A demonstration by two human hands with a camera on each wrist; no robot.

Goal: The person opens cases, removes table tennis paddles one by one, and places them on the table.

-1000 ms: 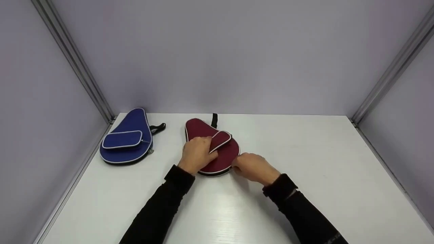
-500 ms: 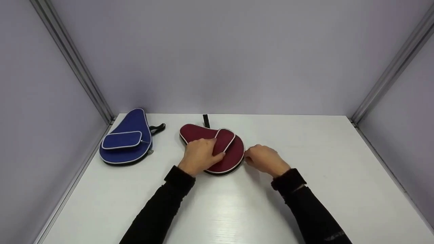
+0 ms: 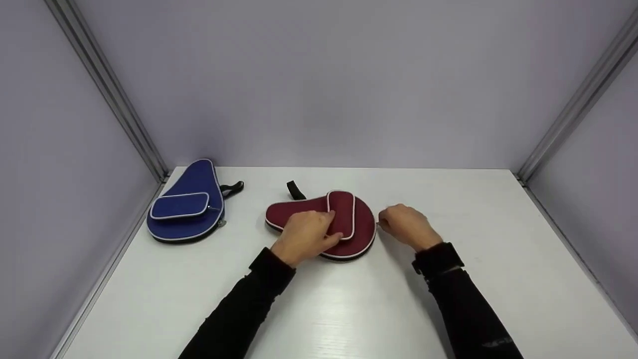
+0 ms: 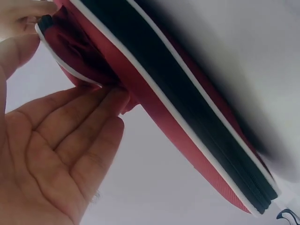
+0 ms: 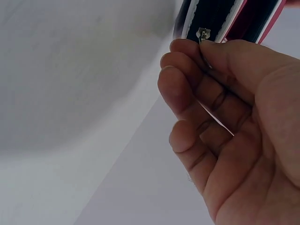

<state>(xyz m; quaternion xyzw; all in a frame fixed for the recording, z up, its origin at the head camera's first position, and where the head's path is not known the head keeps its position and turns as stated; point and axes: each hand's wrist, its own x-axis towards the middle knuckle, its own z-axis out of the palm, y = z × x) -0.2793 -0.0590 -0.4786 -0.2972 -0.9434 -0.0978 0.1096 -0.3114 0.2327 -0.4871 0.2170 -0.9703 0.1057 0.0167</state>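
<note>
A maroon table tennis paddle case (image 3: pixel 366 219) with white piping lies on the white table, its narrow end to the left. My left hand (image 3: pixel 305 237) holds it by the raised front pocket (image 3: pixel 342 209), thumb on the near side. In the left wrist view, the fingers (image 4: pixel 89 136) reach under the pocket's edge and the case's dark zipped side wall (image 4: pixel 187 93) shows. At the case's right end, my right hand (image 3: pixel 406 225) pinches the zipper pull (image 5: pixel 205 55) between thumb and forefinger, just below the metal slider (image 5: pixel 203 33).
A blue case (image 3: pixel 172 229) of the same shape lies at the back left, with a black strap (image 3: pixel 232 189) on its right. The maroon case's black strap (image 3: pixel 295 190) points toward the back wall (image 3: pixel 319 89). Grey-white panels (image 3: pixel 65 174) flank the table.
The maroon case has turned counterclockwise, from its narrow end pointing back to pointing left, and shifted right. My right hand has moved right and back. The blue case has stayed put.
</note>
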